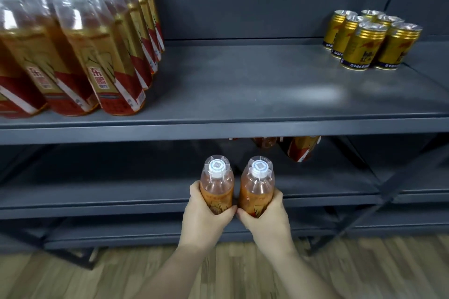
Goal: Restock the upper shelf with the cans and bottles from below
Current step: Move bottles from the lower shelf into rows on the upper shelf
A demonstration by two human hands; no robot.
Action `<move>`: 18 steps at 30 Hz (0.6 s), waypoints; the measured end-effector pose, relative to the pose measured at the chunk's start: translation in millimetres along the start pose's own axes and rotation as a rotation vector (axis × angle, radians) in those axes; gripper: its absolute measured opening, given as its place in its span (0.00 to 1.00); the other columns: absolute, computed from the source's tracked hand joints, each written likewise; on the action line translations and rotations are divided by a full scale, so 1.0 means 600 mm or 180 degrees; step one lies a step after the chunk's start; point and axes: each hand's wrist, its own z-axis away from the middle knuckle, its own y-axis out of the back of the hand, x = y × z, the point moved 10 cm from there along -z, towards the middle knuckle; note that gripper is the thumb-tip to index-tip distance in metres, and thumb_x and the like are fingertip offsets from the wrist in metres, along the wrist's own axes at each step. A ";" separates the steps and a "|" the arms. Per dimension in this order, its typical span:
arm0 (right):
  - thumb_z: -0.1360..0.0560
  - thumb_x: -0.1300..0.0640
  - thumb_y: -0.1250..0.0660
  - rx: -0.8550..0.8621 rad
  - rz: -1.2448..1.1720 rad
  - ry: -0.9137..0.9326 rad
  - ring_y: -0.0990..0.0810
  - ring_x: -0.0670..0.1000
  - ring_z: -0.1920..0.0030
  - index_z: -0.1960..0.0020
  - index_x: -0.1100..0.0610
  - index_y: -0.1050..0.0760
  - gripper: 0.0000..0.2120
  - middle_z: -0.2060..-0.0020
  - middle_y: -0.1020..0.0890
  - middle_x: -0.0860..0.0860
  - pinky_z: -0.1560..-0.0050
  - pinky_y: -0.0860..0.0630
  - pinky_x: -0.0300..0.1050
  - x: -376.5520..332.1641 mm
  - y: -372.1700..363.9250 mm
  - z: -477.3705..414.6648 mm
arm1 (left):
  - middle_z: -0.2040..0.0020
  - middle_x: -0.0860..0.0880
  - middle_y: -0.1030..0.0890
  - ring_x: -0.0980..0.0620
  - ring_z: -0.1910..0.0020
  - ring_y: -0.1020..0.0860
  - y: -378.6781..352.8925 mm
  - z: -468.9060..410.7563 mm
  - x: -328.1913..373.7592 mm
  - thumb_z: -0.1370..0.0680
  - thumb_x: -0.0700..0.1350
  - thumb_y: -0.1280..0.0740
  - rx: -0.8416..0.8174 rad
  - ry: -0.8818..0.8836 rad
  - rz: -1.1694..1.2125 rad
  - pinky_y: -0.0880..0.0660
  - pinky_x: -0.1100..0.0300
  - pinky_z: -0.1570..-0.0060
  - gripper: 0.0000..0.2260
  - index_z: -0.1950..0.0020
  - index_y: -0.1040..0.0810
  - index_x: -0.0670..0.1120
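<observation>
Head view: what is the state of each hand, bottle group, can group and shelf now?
left hand: grips the left bottle.
right hand: grips the right bottle.
Both bottles: capped, upright, side by side, below the upper shelf.
bottle rows: standing, left end of that shelf.
gold cans: upright, clustered at its right end.
lower bottles: mostly hidden under the shelf edge.

Left hand, right hand, bare forearms

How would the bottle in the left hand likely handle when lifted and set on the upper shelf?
The bottle in the left hand looks nearly full, so probably heavy for its size. Its smooth plastic surface may be slippery. Tall and narrow, it could tip if set down crooked on the upper shelf.
</observation>
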 end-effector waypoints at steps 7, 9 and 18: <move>0.36 0.45 0.18 0.0057 0.0161 0.0097 0.23 0.45 0.49 0.40 0.46 0.38 0.34 0.49 0.25 0.43 0.53 0.24 0.40 -0.092 0.025 0.049 | 0.48 0.57 0.21 0.55 0.51 0.19 0.074 0.024 0.060 0.36 0.54 0.19 -0.0125 -0.0057 0.0075 0.18 0.54 0.51 0.36 0.37 0.38 0.61; 0.35 0.46 0.19 0.0054 0.0199 0.0152 0.23 0.46 0.48 0.40 0.46 0.38 0.34 0.48 0.25 0.44 0.55 0.26 0.39 -0.115 0.028 0.063 | 0.48 0.56 0.20 0.53 0.51 0.18 0.088 0.031 0.071 0.38 0.56 0.21 -0.0160 -0.0037 0.0123 0.18 0.52 0.52 0.36 0.38 0.38 0.61; 0.35 0.46 0.19 0.0089 0.0261 0.0208 0.22 0.48 0.47 0.36 0.48 0.38 0.37 0.47 0.25 0.46 0.52 0.23 0.43 -0.155 0.033 0.100 | 0.47 0.56 0.21 0.50 0.50 0.18 0.125 0.061 0.097 0.41 0.62 0.22 -0.0203 -0.0068 0.0160 0.17 0.51 0.53 0.38 0.37 0.38 0.62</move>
